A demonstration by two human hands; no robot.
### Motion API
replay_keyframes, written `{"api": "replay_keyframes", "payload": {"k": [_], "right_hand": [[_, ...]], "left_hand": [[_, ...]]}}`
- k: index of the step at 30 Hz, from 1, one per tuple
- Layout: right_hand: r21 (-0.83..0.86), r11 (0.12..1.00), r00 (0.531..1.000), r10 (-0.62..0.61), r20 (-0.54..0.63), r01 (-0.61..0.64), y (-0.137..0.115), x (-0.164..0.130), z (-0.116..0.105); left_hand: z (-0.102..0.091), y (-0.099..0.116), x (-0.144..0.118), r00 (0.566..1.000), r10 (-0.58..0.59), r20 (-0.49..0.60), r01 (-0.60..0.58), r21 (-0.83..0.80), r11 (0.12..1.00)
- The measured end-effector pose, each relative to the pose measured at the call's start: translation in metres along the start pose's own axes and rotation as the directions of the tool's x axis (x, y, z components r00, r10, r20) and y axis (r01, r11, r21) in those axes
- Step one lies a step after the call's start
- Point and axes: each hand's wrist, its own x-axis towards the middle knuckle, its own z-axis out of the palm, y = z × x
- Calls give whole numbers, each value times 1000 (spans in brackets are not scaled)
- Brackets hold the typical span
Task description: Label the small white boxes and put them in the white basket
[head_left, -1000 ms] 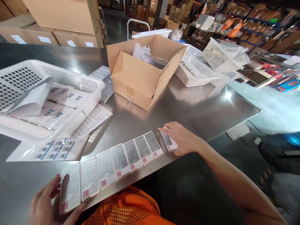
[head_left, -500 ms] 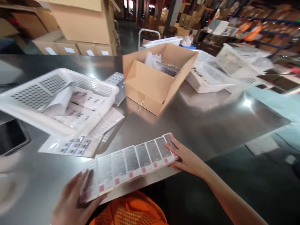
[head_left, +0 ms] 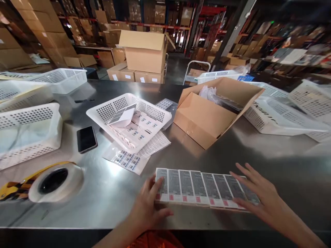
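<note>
A row of small white boxes (head_left: 205, 187) lies side by side on the steel table (head_left: 258, 151), close to its near edge, printed faces up with a small red mark at the near end of each. Landmark for all positions: this row.

Left hand (head_left: 147, 206): at the row's left end, fingers loosely spread and lying on the first box, thumb against its near edge. Nothing pinched or gripped.

Right hand (head_left: 258, 191): at the row's right end, fingers spread wide and flat, palm down over the last boxes. Whether the palm touches them or hovers just above, cannot tell.

Beyond the row, slightly right: an open cardboard carton (head_left: 214, 113) with clear plastic wrapping inside. Beyond the row, to the left: a white perforated basket (head_left: 129, 119) holding label sheets, resting on further label sheets (head_left: 128, 160) spread on the table. Left of that basket: a dark phone (head_left: 86, 138), face up. Far left of the row, near the table edge: a tape roll (head_left: 53, 181) in a dispenser. Far right, beyond the carton: more white baskets (head_left: 279, 113).
</note>
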Motion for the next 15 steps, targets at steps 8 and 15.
{"api": "replay_keyframes", "payload": {"k": [8,15], "right_hand": [[466,678,818,401,413,-568,-155,182,60],[615,333,685,513,518,-715,-189,251,112]], "left_hand": [[-75,-34,38,890,135,-435,42,372,927],[-100,-80,80,911,231,-342,-26,511,859]]}}
